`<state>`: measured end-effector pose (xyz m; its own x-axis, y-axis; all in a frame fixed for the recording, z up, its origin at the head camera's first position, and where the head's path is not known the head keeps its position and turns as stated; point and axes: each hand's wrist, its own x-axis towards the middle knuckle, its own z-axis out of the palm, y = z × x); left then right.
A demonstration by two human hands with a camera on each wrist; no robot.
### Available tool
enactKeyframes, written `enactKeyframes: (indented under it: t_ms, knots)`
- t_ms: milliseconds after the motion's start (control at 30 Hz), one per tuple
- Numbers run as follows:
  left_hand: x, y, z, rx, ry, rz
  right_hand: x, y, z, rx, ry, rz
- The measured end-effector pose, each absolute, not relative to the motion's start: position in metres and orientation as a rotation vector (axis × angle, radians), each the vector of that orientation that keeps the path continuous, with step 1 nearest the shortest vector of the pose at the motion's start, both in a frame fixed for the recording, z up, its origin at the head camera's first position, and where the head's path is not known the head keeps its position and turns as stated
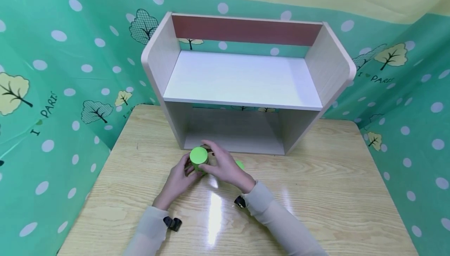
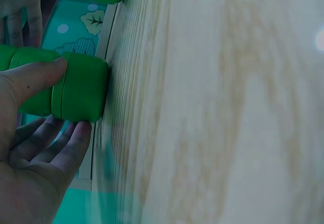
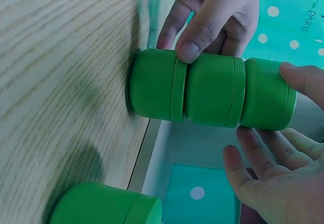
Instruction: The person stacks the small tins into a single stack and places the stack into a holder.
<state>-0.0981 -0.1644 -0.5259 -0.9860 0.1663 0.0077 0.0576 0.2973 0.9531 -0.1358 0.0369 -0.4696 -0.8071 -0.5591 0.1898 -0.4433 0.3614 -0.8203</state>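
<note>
Three small green lidded canisters stand stacked on the table; the bottom canister (image 3: 154, 84), middle canister (image 3: 210, 89) and top canister (image 3: 266, 95) all show in the right wrist view. My left hand (image 1: 177, 179) steadies the stack low down, its thumb near the seam between the bottom and middle canisters and its fingers on the other side. Higher up, my right hand (image 1: 226, 166) pinches the top canister between thumb and fingertips. A separate green canister (image 3: 106, 203) stands on the table to the right, mostly hidden behind the right hand in the head view.
Just behind the hands stands a two-tier shelf (image 1: 242, 80) with pale side panels and a reddish back strip. The wooden table (image 1: 327, 193) extends to both sides. A green dotted curtain (image 1: 52, 123) surrounds it. Each wrist wears a small black device (image 1: 172, 223).
</note>
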Motion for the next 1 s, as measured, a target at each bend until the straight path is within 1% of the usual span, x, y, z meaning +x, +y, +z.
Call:
enactKeyframes:
  t_ms: [233, 467, 1000]
  knots:
    - [-0.090, -0.159, -0.496, 0.223, 2.465, 1.774, -0.137, 0.036, -0.469, -0.910, 2.504, -1.418]
    - [-0.101, -0.167, -0.535, 0.221, 2.479, 1.779, -0.137, 0.035, -0.470, -0.903, 2.516, -1.408]
    - [-0.100, -0.168, -0.535, 0.207, 2.490, 1.754, -0.133, 0.042, -0.471, -0.863, 2.513, -1.382]
